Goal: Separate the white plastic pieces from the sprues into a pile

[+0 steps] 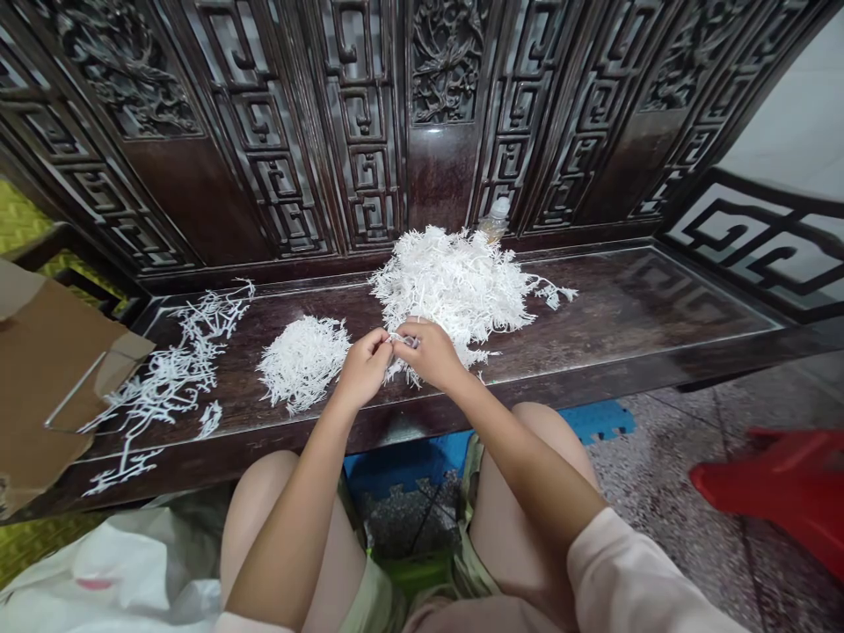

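Note:
My left hand (364, 365) and my right hand (428, 353) meet over the front of a dark wooden bench (626, 316). Both are pinched on a white plastic sprue piece (403, 339) at the near edge of a big heap of such white branched pieces (454, 281). A smaller, denser pile of tiny white parts (301, 360) lies just left of my left hand. Bare stripped white sprue frames (168, 378) are scattered further left on the bench.
A carved dark backrest (369, 132) rises behind the bench, with a plastic bottle (496, 220) against it. A cardboard box (46, 378) sits at the left, a white plastic bag (119, 563) below it, a red plastic stool (784, 488) on the floor at right, blue foam mat (593, 420) underneath.

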Action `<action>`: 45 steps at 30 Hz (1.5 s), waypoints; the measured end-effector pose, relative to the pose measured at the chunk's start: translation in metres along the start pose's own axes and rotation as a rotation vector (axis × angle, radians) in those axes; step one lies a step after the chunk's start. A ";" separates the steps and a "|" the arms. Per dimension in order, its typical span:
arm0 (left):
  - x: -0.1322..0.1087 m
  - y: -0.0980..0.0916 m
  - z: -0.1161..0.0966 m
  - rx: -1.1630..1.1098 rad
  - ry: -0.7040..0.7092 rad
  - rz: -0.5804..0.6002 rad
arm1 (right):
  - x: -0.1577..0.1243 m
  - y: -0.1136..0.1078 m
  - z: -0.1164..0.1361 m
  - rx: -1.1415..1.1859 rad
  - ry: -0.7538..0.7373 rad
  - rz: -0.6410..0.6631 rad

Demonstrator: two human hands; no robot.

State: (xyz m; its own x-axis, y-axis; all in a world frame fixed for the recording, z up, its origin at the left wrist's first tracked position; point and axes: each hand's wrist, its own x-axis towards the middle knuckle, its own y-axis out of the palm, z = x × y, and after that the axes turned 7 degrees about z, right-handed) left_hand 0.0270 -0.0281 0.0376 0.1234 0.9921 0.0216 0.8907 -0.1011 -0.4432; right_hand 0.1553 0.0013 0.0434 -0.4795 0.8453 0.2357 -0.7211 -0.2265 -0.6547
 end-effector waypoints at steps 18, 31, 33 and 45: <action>-0.022 -0.006 -0.022 0.116 0.184 -0.123 | 0.016 -0.056 -0.046 0.352 0.425 -0.211; 0.021 -0.097 0.100 0.514 -0.623 -0.167 | 0.004 -0.043 -0.045 0.382 0.315 0.128; 0.023 -0.096 0.097 0.596 -0.727 -0.209 | 0.004 -0.043 -0.045 0.378 0.290 0.154; -0.002 -0.001 0.010 0.002 -0.119 0.210 | 0.005 -0.026 -0.032 0.319 0.096 0.208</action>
State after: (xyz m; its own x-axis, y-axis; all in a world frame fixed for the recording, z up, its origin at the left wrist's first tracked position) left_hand 0.0212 -0.0294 0.0293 0.2532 0.9510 -0.1774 0.8502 -0.3062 -0.4283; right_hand 0.1883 0.0270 0.0385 -0.5938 0.8035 0.0428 -0.7397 -0.5241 -0.4221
